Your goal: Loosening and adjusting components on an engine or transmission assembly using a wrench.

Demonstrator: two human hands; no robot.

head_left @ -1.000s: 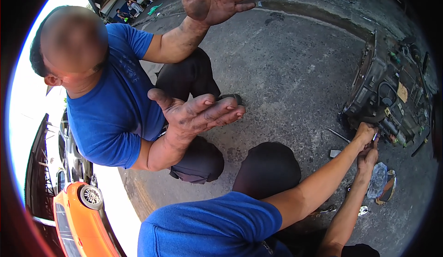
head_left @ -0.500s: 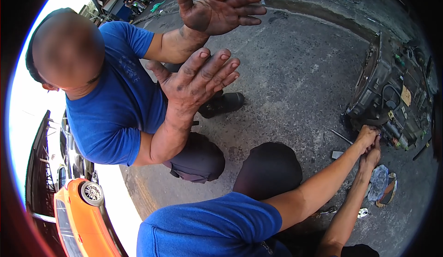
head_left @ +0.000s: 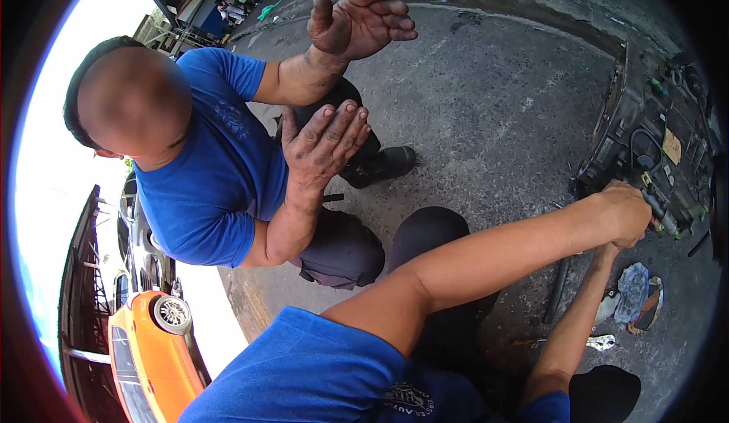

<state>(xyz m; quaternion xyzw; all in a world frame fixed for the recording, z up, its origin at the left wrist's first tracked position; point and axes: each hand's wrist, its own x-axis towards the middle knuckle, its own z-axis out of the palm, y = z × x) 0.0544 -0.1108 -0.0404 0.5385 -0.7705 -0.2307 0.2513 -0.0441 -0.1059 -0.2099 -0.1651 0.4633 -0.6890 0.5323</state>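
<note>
so that's two people, four greasy hands, one gearbox, one orange car, one boot.

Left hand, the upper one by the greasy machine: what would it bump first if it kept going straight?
The left hand points at the dark metal machine lying on the ground. It looks pressed against it, so that comes first, though depth is unclear.

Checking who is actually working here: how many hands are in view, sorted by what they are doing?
Hands at the dark metal housing: 2, the left hand and the right hand
Co-worker's greasy hands raised in the air: 2, upper hand and lower hand
Total: 4
</note>
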